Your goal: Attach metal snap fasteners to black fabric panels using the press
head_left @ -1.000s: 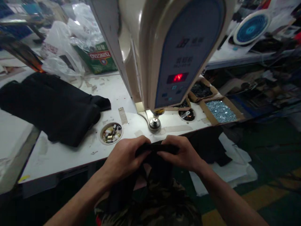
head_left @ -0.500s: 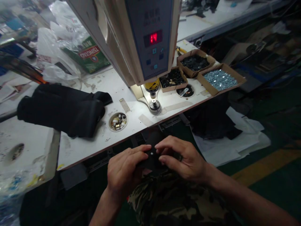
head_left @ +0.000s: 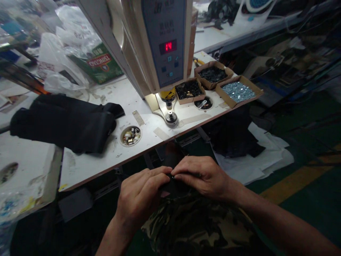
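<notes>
Over my lap, below the table edge, I hold a piece of black fabric (head_left: pixel 176 188). My left hand (head_left: pixel 145 188) grips it from the left, fingers bent over it and thumb hidden. From the right, my right hand (head_left: pixel 204 176) pinches thumb and forefinger together on the fabric, its tips touching those of the left hand. A tiny shiny spot (head_left: pixel 172 176) shows at the meeting fingertips; its kind is too small to make out. In front of the hands stands a press machine (head_left: pixel 167 67) with a red "14" display, its round lower die (head_left: pixel 171 118) bare.
A folded black garment (head_left: pixel 62 122) lies on the left of the white table (head_left: pixel 125 96). Near it, a round recess (head_left: pixel 130 136) holds small metal and plastic parts. Right of the press are cardboard trays (head_left: pixel 238 90) of small fasteners. White sheeting (head_left: pixel 255 156) with black fabric lies below right.
My right thumb and forefinger, apart before, have closed and moved left onto the fabric, covering most of the pale dot there. The view has shifted slightly; my left hand is nearly still.
</notes>
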### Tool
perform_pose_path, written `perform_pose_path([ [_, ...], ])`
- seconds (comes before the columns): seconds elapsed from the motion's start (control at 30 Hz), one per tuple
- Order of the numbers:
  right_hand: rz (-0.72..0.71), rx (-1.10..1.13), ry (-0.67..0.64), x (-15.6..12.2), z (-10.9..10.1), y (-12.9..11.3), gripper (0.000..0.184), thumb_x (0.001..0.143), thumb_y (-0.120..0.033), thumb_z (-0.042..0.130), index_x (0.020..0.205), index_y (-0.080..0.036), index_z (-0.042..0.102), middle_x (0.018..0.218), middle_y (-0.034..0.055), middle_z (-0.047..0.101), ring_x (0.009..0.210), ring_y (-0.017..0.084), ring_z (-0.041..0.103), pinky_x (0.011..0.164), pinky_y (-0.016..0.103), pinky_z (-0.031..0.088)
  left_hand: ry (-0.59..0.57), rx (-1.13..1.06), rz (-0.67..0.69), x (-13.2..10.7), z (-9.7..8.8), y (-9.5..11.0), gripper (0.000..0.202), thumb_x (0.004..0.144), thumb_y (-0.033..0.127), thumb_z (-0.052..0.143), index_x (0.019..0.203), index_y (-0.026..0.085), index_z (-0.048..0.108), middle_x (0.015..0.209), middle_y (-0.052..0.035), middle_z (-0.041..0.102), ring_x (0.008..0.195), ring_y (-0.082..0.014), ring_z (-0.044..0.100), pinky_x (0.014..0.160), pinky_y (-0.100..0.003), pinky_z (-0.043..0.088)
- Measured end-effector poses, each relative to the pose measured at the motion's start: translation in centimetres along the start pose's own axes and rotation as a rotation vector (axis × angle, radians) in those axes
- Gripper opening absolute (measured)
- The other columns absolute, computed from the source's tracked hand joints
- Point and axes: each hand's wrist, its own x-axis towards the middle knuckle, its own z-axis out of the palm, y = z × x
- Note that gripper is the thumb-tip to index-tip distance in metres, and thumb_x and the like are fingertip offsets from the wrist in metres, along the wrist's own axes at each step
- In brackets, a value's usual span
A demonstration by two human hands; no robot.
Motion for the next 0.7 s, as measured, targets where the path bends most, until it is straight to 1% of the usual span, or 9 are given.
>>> perform_pose_path([
  [0.13, 0.005, 0.0, -0.087, 0.4, -0.6, -0.5, 0.016, 0.096, -0.017, 0.068, 0.11, -0.017, 0.076, 0.101, 0.0071, 0.078, 0.092, 0.015, 0.072, 0.086, 0.025, 0.055, -0.067, -0.015, -0.011, 0.2, -0.4, 0.1, 0.019, 0.092, 0.008, 0.066, 0.109, 0.016, 0.062, 0.111, -0.0106, 0.078, 0.095, -0.0152, 0.075, 0.081, -0.025, 0.057],
  [0.2, 0.052, 0.032, -0.125, 0.6, -0.9, -0.7, 0.016, 0.095, -0.018, 0.07, 0.109, -0.017, 0.077, 0.101, 0.0062, 0.077, 0.092, 0.015, 0.071, 0.087, 0.024, 0.054, -0.094, -0.024, -0.022, 0.4, -0.7, 0.2, 0.018, 0.093, 0.009, 0.066, 0.109, 0.016, 0.063, 0.11, -0.0096, 0.078, 0.093, -0.0149, 0.075, 0.079, -0.025, 0.057],
  [0.27, 0.136, 0.097, -0.143, 0.7, -1.0, -1.0, 0.014, 0.093, -0.021, 0.074, 0.106, -0.018, 0.077, 0.099, 0.0047, 0.076, 0.091, 0.014, 0.07, 0.086, 0.023, 0.053, -0.107, -0.011, -0.015, 0.6, -0.9, 0.3, 0.015, 0.095, 0.012, 0.065, 0.108, 0.017, 0.063, 0.11, -0.0089, 0.078, 0.089, -0.0152, 0.074, 0.077, -0.026, 0.056],
  [0.37, 0.338, 0.269, -0.178, 0.8, -0.9, -1.3, 0.014, 0.09, -0.027, 0.077, 0.101, -0.018, 0.076, 0.094, 0.0021, 0.075, 0.086, 0.014, 0.069, 0.079, 0.022, 0.052, -0.111, 0.028, 0.016, 0.9, -1.4, 0.6, 0.01, 0.098, 0.017, 0.062, 0.108, 0.017, 0.062, 0.109, -0.0089, 0.077, 0.082, -0.0154, 0.072, 0.072, -0.027, 0.055],
  [0.43, 0.475, 0.409, -0.225, 0.9, -0.9, -1.3, 0.016, 0.089, -0.029, 0.078, 0.099, -0.018, 0.074, 0.089, -0.0001, 0.072, 0.081, 0.012, 0.066, 0.074, 0.021, 0.051, -0.135, 0.043, 0.032, 1.1, -1.7, 0.9, 0.009, 0.1, 0.018, 0.058, 0.107, 0.017, 0.062, 0.11, -0.0092, 0.077, 0.082, -0.016, 0.071, 0.072, -0.028, 0.054],
  [0.47, 0.521, 0.467, -0.25, 0.9, -0.8, -1.3, 0.017, 0.088, -0.029, 0.078, 0.098, -0.017, 0.072, 0.086, -0.0013, 0.071, 0.078, 0.012, 0.065, 0.072, 0.021, 0.05, -0.151, 0.049, 0.044, 1.2, -1.8, 1.0, 0.009, 0.101, 0.018, 0.056, 0.107, 0.017, 0.062, 0.11, -0.0091, 0.077, 0.081, -0.0161, 0.07, 0.072, -0.028, 0.053],
  [0.5, 0.547, 0.505, -0.273, 1.0, -0.8, -1.2, 0.017, 0.087, -0.028, 0.079, 0.096, -0.017, 0.071, 0.083, -0.0022, 0.07, 0.075, 0.011, 0.063, 0.071, 0.02, 0.05, -0.169, 0.058, 0.06, 1.3, -2.0, 1.0, 0.009, 0.101, 0.018, 0.054, 0.106, 0.018, 0.062, 0.109, -0.0088, 0.078, 0.081, -0.0161, 0.07, 0.071, -0.028, 0.052],
  [0.6, 0.566, 0.564, -0.331, 0.9, -0.9, -0.9, 0.014, 0.085, -0.025, 0.079, 0.091, -0.016, 0.07, 0.079, -0.0034, 0.067, 0.072, 0.01, 0.06, 0.069, 0.02, 0.049, -0.207, 0.096, 0.131, 1.4, -2.2, 1.1, 0.01, 0.1, 0.015, 0.054, 0.104, 0.018, 0.063, 0.107, -0.0076, 0.078, 0.075, -0.0154, 0.066, 0.065, -0.029, 0.046],
  [0.7, 0.625, 0.687, -0.416, 0.6, -1.0, -0.7, 0.014, 0.085, -0.025, 0.079, 0.09, -0.016, 0.069, 0.077, -0.0038, 0.066, 0.068, 0.009, 0.061, 0.066, 0.019, 0.049, -0.19, 0.132, 0.212, 1.3, -2.1, 1.0, 0.01, 0.099, 0.016, 0.056, 0.103, 0.019, 0.064, 0.105, -0.0067, 0.079, 0.07, -0.015, 0.063, 0.062, -0.03, 0.044],
])
